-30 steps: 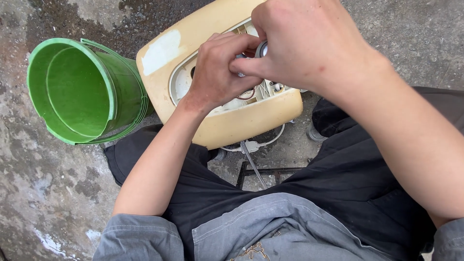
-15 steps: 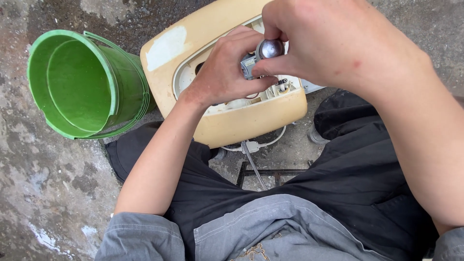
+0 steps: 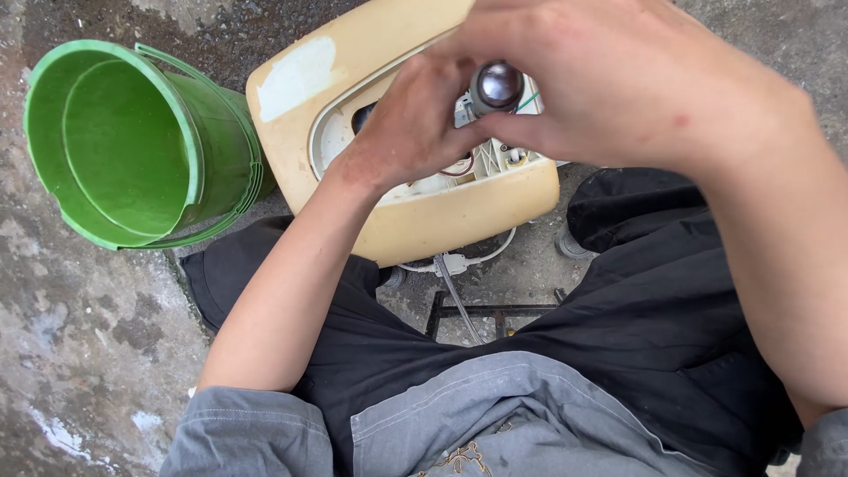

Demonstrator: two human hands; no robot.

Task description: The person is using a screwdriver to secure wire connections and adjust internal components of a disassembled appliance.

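Both hands are up over the cream-yellow appliance casing (image 3: 415, 221), which lies open on the concrete ground (image 3: 79, 336) just right of the green plastic bucket (image 3: 132, 141). The right hand (image 3: 636, 79) has its fingers clamped on a rounded metal knob (image 3: 497, 86), and the left hand (image 3: 415, 124) is closed around the part beneath it, the two hands touching

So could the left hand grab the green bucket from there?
Probably yes: the green bucket stands open just beside the left hand, nothing between them. But that hand is busy on the cream casing.
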